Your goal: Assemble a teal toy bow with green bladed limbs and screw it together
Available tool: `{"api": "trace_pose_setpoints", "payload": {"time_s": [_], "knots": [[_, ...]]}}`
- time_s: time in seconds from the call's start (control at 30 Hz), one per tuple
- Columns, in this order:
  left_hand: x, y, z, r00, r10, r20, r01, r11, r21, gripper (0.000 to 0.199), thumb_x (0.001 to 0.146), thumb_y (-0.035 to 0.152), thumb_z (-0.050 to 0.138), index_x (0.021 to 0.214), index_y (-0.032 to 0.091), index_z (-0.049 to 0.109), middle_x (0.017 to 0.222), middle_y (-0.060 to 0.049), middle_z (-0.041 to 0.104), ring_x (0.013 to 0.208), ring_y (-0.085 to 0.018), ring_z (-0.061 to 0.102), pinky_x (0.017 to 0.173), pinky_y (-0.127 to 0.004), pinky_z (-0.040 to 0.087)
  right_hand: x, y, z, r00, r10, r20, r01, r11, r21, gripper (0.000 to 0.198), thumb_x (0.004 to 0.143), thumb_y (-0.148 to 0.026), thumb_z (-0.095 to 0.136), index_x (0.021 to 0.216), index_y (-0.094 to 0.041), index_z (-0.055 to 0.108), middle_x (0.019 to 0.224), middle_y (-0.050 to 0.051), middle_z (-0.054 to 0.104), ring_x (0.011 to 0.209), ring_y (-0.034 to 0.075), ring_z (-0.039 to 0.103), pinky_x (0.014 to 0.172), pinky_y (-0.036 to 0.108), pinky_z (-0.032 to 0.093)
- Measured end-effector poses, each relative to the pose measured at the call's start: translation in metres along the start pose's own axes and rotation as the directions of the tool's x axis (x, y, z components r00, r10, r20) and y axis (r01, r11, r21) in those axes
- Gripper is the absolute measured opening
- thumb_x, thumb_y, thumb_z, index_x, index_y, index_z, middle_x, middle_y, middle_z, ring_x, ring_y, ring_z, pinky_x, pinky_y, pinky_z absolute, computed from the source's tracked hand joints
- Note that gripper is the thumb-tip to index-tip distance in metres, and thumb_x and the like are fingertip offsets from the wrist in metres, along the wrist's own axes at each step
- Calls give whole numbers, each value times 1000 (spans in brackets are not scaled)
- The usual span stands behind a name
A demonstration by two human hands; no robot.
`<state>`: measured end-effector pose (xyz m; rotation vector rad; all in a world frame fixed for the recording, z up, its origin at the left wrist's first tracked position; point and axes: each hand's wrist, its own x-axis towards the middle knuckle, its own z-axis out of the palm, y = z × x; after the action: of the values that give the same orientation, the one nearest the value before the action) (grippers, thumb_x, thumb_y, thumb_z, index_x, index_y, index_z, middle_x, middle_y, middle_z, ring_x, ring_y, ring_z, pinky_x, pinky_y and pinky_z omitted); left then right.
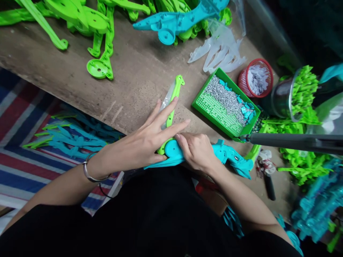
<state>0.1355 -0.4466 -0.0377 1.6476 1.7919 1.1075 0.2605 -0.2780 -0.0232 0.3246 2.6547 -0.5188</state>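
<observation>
At the bench's front edge lies a blue plastic part (175,147) with a round boss. A light-green plastic arm (177,87) sticks out from it toward the back, with a clear translucent piece (167,98) along its side. My left hand (154,137) rests over the green arm and the blue part, fingers stretched and spread apart. My right hand (198,150) is closed around the middle of the blue part, thumb near the boss. The blue part's right end shows beyond the right wrist. Its underside and what lies under my palms are hidden.
Right of my hands stands a green basket (197,104) of screws and small blue pieces. Near it are a red basket (242,84), a metal container (280,98) and a grey rod-like tool (289,142). Green parts (100,67), a blue part (166,35) and translucent pieces (225,53) lie behind.
</observation>
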Motion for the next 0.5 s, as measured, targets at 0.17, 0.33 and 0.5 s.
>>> {"api": "trace_pose_setpoints", "payload": {"time_s": [0.17, 0.33, 0.5], "knots": [[3, 0, -4, 997, -41, -62, 30, 984, -176, 65, 84, 17, 67, 144, 33, 46, 168, -6, 14, 154, -39, 7, 121, -68, 8, 0, 0, -1, 1000, 10, 1, -10, 1000, -10, 58, 104, -44, 20, 84, -18, 67, 80, 9, 73, 68, 18, 63, 65, 31, 32], [6, 2, -5, 999, -32, -40, 24, 983, -181, 61, 84, 20, 66, 142, 28, 49, 169, -7, 12, 154, -40, 6, 119, -71, 7, 0, 0, -1, 1000, 20, 5, -20, 1000, -17, 57, 104, -44, 22, 83, -17, 67, 79, 9, 73, 66, 18, 63, 64, 31, 32], [8, 1, -11, 996, -87, -22, 81, 974, -214, 66, 80, 23, 72, 141, 30, 50, 168, -7, 17, 154, -41, 7, 120, -69, 13, 1, 1, 0, 1000, 16, -16, -16, 1000, -18, 58, 105, -46, 21, 83, -18, 67, 79, 8, 73, 65, 17, 62, 63, 30, 30]]}}
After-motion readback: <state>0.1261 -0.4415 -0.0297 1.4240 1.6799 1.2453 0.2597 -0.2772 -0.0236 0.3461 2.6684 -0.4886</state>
